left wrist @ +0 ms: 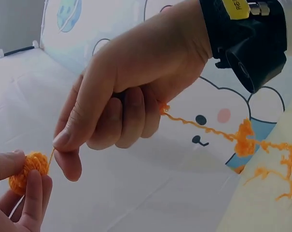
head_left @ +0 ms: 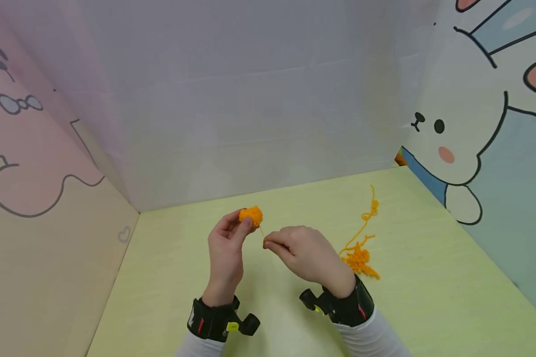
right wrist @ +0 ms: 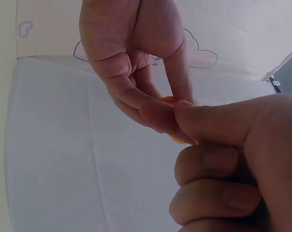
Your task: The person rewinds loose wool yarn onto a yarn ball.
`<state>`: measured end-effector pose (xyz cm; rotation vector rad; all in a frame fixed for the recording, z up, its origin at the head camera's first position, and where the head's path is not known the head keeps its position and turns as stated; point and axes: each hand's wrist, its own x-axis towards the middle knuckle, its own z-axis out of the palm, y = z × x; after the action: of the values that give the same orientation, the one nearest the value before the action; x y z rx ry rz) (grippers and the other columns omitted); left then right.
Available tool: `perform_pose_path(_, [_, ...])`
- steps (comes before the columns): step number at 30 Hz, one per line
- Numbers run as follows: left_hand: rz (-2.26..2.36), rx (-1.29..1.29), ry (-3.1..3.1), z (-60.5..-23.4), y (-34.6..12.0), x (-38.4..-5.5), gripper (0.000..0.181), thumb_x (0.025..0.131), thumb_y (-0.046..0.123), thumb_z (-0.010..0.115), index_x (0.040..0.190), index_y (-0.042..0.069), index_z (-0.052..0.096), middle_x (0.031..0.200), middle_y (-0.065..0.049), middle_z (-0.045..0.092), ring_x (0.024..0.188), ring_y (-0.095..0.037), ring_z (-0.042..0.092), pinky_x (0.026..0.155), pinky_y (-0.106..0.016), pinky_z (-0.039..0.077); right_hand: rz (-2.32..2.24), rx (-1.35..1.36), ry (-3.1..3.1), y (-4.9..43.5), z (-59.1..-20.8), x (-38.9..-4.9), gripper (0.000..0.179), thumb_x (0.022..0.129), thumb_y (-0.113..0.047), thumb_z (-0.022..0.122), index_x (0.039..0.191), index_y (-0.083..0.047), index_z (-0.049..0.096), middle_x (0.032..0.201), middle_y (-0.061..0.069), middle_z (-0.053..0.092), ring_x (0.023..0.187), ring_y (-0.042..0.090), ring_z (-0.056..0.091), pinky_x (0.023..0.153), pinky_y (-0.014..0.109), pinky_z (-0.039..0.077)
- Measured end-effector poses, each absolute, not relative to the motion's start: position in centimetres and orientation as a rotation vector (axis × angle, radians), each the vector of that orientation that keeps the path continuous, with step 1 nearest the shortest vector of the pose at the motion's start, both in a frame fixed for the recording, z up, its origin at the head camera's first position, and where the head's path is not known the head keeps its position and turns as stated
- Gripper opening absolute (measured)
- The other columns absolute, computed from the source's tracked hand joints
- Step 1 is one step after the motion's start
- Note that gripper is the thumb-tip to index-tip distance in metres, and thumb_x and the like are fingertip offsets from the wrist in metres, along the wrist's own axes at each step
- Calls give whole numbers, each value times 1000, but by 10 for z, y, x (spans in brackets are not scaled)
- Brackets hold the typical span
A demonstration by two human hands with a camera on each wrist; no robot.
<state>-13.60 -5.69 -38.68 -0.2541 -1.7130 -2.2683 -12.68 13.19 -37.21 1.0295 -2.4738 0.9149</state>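
Observation:
Above the table, my left hand (head_left: 227, 246) holds a small orange ball of yarn (head_left: 251, 215) between thumb and fingers. From the ball a short taut strand of yarn (head_left: 262, 232) runs to my right hand (head_left: 304, 252), which pinches it between thumb and index finger. In the left wrist view the ball (left wrist: 31, 170) shows wound strands, and the right hand's other fingers (left wrist: 129, 118) are curled in. A yarn tail (left wrist: 199, 124) trails from behind that hand toward the loose yarn. The right wrist view shows the ball mostly hidden behind the fingers.
A tangled heap of loose orange yarn (head_left: 359, 260) lies on the pale green table (head_left: 174, 297) right of my right hand, with a kinked strand (head_left: 370, 210) stretching toward the back. White curtain (head_left: 259, 124) and printed side panels (head_left: 464, 139) enclose the table.

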Motion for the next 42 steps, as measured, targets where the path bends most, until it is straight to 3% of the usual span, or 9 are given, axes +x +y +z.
perform_pose_path(9, [-2154,-248,-1727,-395,-59,-138,33,86,6,75,114,-7,63,104,-18,65,84,-29,64,79,-26,59,857,1061,-2437,128,-371,-122,13,100,-23,59,102,-19,71,89,-11,69,69,3,56,63,26,55])
perform_pose_path(16, [-1955,-338,-1881,-400,-59,-135,31,86,9,76,115,0,69,104,-18,66,85,-29,64,79,-24,59,869,1005,-2316,129,-373,-122,12,98,-17,59,101,-14,70,93,-6,71,73,5,59,67,29,58])
perform_pose_path(26, [-1819,-550,-2078,-402,-59,-129,30,87,4,74,116,6,71,105,-13,71,79,-24,66,73,-24,60,898,891,-2261,131,-377,-128,11,97,-18,62,100,-10,70,80,-5,64,61,7,48,54,26,50])
perform_pose_path(35, [-1947,-772,-2130,-401,-65,-123,31,87,-1,71,118,1,70,109,-17,70,86,-28,68,76,-30,61,957,844,-2235,131,-380,-132,9,96,-17,64,98,-10,70,84,-3,66,61,6,49,53,26,51])
perform_pose_path(42, [-2078,-811,-2070,-403,-70,-121,31,88,5,72,117,-2,67,109,-16,69,87,-29,67,78,-30,60,1000,792,-2306,129,-385,-132,10,98,-20,63,99,-13,71,85,-5,67,62,7,49,55,27,50])
